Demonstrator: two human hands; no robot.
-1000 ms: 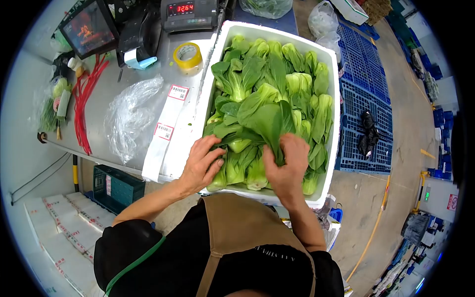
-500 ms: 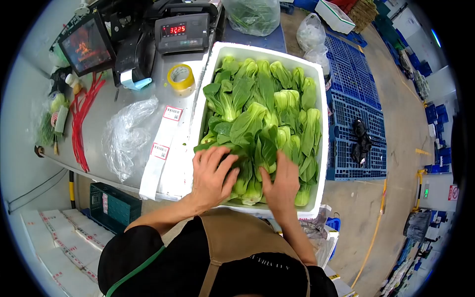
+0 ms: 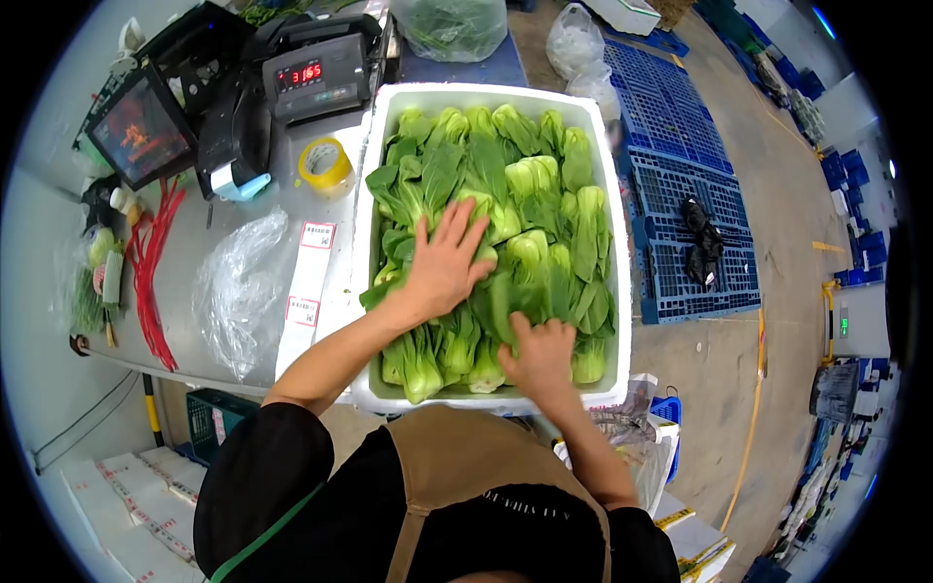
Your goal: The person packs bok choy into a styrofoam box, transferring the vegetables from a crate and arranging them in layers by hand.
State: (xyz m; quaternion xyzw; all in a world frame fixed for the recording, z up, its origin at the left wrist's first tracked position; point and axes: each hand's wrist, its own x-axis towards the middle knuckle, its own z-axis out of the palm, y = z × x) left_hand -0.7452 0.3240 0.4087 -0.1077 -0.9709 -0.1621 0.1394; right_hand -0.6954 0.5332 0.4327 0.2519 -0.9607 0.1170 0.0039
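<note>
Plainly, the long metal counter [image 3: 231, 216] and the blue pallets [image 3: 666, 194] take up the most room, the pallets lying on the floor to the right. Between them is the white foam box [image 3: 619, 321], filled with leafy green bok choy [image 3: 530, 175] laid close together, pale stem ends pointing different ways. Beyond the far edge of the box rests a clear bag of greens [image 3: 452, 24]. At the counter's far left stands a tilted screen [image 3: 141, 131], and nearer the box a black scale display [image 3: 316, 83] shows red digits.

Next come the hands. The left hand [image 3: 445, 264] lies palm down on the bok choy, its fingers spread apart. The right hand [image 3: 541, 358] is bent at the near part of the box, against a blurred green head; whether its fingers are closed on it, I cannot tell.

On the counter lie a crumpled clear bag [image 3: 238, 291], a bunch of red strips [image 3: 151, 272], a white label strip [image 3: 306, 282] beside the box and, smallest, a roll of yellow tape [image 3: 326, 165].
</note>
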